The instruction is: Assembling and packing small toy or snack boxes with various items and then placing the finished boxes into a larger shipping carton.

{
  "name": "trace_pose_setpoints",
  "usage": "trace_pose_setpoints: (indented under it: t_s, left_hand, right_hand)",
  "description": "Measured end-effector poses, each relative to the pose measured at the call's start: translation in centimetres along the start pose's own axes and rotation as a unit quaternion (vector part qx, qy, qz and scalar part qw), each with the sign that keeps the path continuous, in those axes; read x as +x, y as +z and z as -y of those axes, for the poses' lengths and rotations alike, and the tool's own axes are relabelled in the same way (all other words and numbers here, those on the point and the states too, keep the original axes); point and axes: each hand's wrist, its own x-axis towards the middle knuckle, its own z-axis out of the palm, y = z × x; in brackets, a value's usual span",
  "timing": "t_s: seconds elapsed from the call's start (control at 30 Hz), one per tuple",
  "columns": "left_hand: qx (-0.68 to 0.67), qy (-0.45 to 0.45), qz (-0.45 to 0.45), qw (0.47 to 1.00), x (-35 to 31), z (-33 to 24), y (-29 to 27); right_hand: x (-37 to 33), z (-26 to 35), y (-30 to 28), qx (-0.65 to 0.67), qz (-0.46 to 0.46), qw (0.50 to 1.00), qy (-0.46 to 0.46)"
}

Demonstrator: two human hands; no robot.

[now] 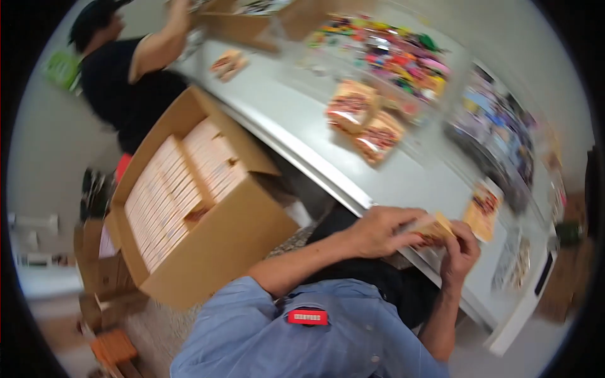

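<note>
Just over the table's near edge I hold a small orange printed packet (435,234) between my two hands. My left hand (386,230) pinches its left side with thumb and fingers. My right hand (463,249) grips the opposite side, fingers curled round the edge. The packet is tilted and partly hidden by my fingers. Right beyond my right hand, another orange packet (484,209) lies on the white table (302,135). Farther off sit two stacks of similar glossy packets, one (353,106) slightly behind the other (379,136).
Left of me stands an open cardboard box (220,252) filled with rows of packets. A clear bin of colourful small items (397,57) and a bag of mixed pieces (495,129) occupy the table's far side. A person in black (129,69) works by another carton (242,25).
</note>
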Motion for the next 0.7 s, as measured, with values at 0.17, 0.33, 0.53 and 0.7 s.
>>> trace_pose_setpoints:
  t_s: [0.17, 0.33, 0.53, 0.7]
  left_hand:
    - [0.088, -0.065, -0.141, 0.984, -4.8, -5.4, -5.2]
    - [0.076, -0.137, -0.397, 0.904, -11.3, -10.1, -13.0]
    - [0.127, -0.130, -0.476, 0.860, -15.0, -12.5, -19.3]
    - [0.094, -0.113, -0.378, 0.914, -6.7, -10.0, -15.8]
  right_hand:
    - [1.8, 2.4, 5.1, 0.129, 0.101, 0.984, 0.071]
    - [2.7, -0.2, 5.6, -0.087, 0.135, 0.987, 0.033]
    - [2.6, -1.2, 5.2, -0.005, 0.079, 0.988, 0.133]
    - [4.1, -0.9, 6.1, 0.042, 0.047, 0.967, 0.246]
